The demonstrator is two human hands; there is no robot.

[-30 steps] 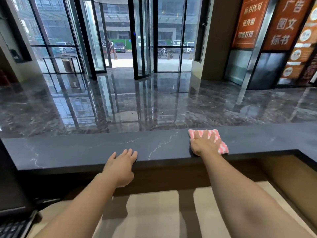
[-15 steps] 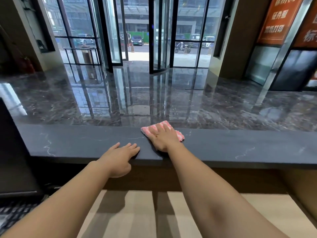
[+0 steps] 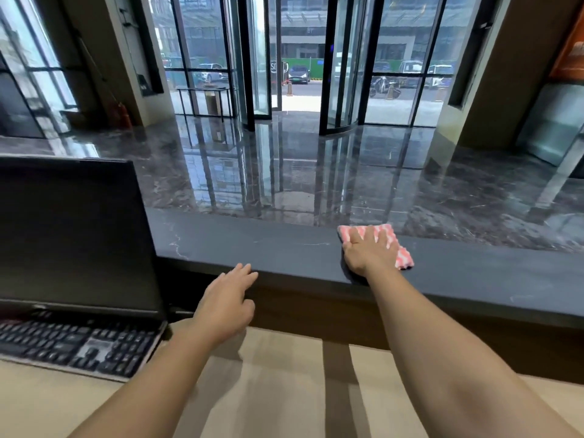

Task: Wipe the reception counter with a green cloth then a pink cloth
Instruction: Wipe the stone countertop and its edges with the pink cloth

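Pressing pink cloth (image 3: 398, 252) flat on counter (image 3: 284, 248), right hand (image 3: 368, 252).

Right hand (image 3: 368, 254) flat, fingers spread, pressing pink cloth (image 3: 399, 251) onto dark stone bench (image 3: 252, 245). Left hand (image 3: 227, 303) open, fingertips at bench front edge. Monitor (image 3: 72, 235) and keyboard (image 3: 72, 346) at left.

The reception counter (image 3: 284, 248) is dark, matt stone with thin white veins. At one o'clock on it lies a pink cloth (image 3: 403, 259) of nubby, white-striped fabric. At twelve o'clock the marble floor (image 3: 284, 172) gleams mirror-glossy before glass doors (image 3: 344, 74) in dark metal frames. At nine o'clock a matt black monitor (image 3: 72, 232) and a plastic keyboard (image 3: 79, 343) sit on a smooth, pale wood-look desk (image 3: 278, 390).
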